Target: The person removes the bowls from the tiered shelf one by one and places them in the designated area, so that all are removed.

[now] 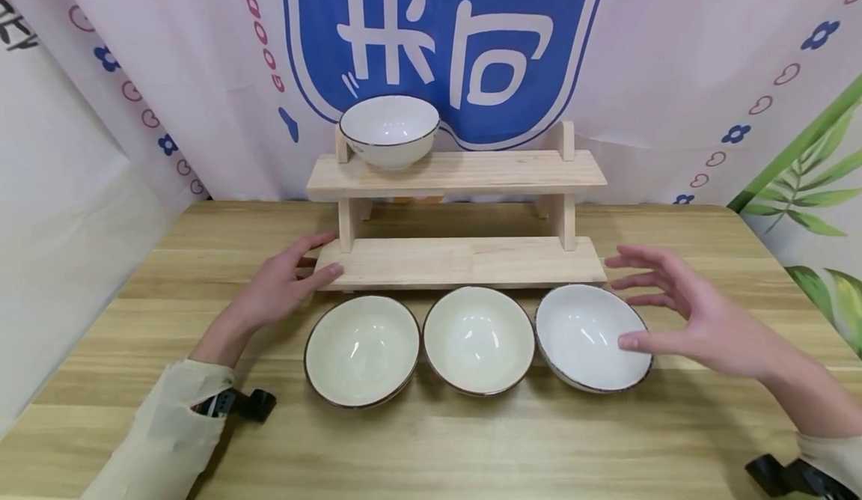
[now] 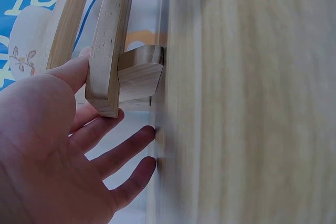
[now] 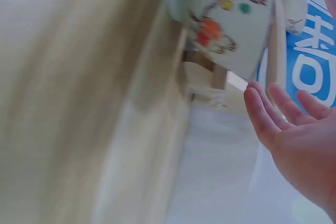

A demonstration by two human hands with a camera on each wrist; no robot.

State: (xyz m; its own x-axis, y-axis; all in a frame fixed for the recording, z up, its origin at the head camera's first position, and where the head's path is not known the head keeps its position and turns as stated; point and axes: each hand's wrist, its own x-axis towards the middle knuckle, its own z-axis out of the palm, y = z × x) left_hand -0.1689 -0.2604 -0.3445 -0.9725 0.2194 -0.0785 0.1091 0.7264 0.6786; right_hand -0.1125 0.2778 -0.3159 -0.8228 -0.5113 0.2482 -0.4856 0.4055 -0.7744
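A two-tier wooden rack [image 1: 458, 260] stands on the table. My left hand [image 1: 283, 279] holds the left end of its lower board [image 2: 107, 51], thumb on one face and index finger at the other, the remaining fingers spread. In front of the rack sit a cream bowl [image 1: 362, 350] on the left, another cream bowl [image 1: 480, 340] in the middle and a white bowl [image 1: 586, 335] on the right. Beside the white bowl is my right hand [image 1: 697, 324], fingers apart and thumb over its rim; contact cannot be told. Another white bowl [image 1: 390, 129] rests on the upper board's left side.
The wood-grain table [image 1: 471, 447] extends around the rack and bowls. A printed curtain [image 1: 660, 73] hangs close behind the rack. A black wrist strap [image 1: 232, 404] sits over the left sleeve, and another black strap [image 1: 788, 477] is on the right wrist.
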